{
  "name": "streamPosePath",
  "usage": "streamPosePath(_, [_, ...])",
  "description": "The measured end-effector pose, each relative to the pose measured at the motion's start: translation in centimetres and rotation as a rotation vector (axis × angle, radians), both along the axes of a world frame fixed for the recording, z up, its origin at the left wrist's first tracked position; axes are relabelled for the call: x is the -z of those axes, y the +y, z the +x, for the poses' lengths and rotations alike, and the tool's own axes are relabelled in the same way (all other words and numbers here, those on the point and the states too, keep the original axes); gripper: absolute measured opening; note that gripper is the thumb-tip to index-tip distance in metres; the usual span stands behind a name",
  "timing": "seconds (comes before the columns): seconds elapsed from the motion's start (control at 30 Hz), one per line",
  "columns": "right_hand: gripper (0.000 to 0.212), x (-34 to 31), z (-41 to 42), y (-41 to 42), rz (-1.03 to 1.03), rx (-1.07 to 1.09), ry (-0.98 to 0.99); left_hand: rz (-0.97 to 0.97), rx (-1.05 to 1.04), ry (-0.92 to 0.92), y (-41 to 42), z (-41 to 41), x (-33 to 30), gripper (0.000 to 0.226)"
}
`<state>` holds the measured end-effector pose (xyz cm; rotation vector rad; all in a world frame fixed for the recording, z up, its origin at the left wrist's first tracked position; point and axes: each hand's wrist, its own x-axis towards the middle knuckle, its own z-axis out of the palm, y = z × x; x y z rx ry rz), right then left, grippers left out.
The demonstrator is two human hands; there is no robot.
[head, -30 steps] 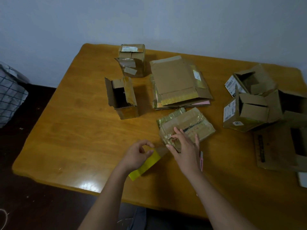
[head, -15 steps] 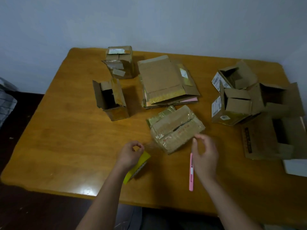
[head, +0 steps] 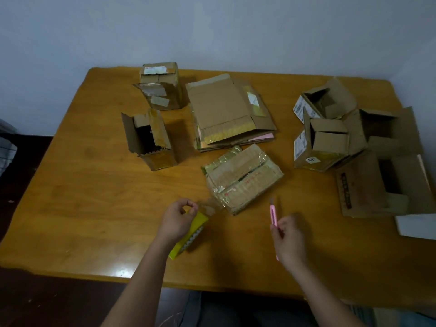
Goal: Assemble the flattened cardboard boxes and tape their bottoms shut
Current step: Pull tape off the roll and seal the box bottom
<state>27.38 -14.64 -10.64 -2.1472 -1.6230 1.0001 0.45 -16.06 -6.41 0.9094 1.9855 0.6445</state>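
Glossy varnished wood table (head: 94, 208), matt brown cardboard boxes (head: 320, 147), shiny crinkled tape on the nearest box (head: 243, 178).

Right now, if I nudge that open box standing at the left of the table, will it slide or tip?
The open box would probably tip rather than slide: it stands tall on a narrow base. It looks empty inside, so likely light. Its raised flaps look creased and may flex if pushed there, so push low on the wall.

It looked like a room in a home used for packing. A worn wooden table (head: 89, 197) stood against a plain pale wall (head: 212, 27) over a dark floor (head: 26, 298), with reused, tape-patched boxes (head: 325, 142) scattered on it and checked cloth (head: 6, 152) at the left edge.
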Motion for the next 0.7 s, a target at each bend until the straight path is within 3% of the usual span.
streamPosePath(0.13, [0.016,-3.8,-0.5,-1.0,0.406,-0.14,0.2,-0.022,0.006,0.008,0.2,0.0,-0.1,0.016])
streamPosePath(0.23, [0.029,-5.4,-2.4,-0.8,0.457,-0.384,0.271,-0.032,0.012,-0.009,0.2,0.0,-0.3,0.015])
streamPosePath(0.4, [0.064,-5.9,-6.4,-0.1,0.508,-0.649,0.102,0.013,0.015,-0.057,-0.2,-0.2,-0.8,0.016])
streamPosePath(0.47, [0.06,-5.4,-7.0,0.5,0.522,-0.678,0.111,0.03,0.001,-0.069,-0.5,-0.3,-0.7,0.015])
streamPosePath(0.6, [0.02,-4.9,-7.6,1.9,0.618,-0.907,0.187,0.063,-0.009,-0.076,-0.8,-0.5,-0.3,0.016])
streamPosePath(0.7, [0.015,-4.4,-7.9,2.2,0.57,-0.98,0.206,0.067,0.011,-0.065,-0.8,-0.7,0.1,0.013])
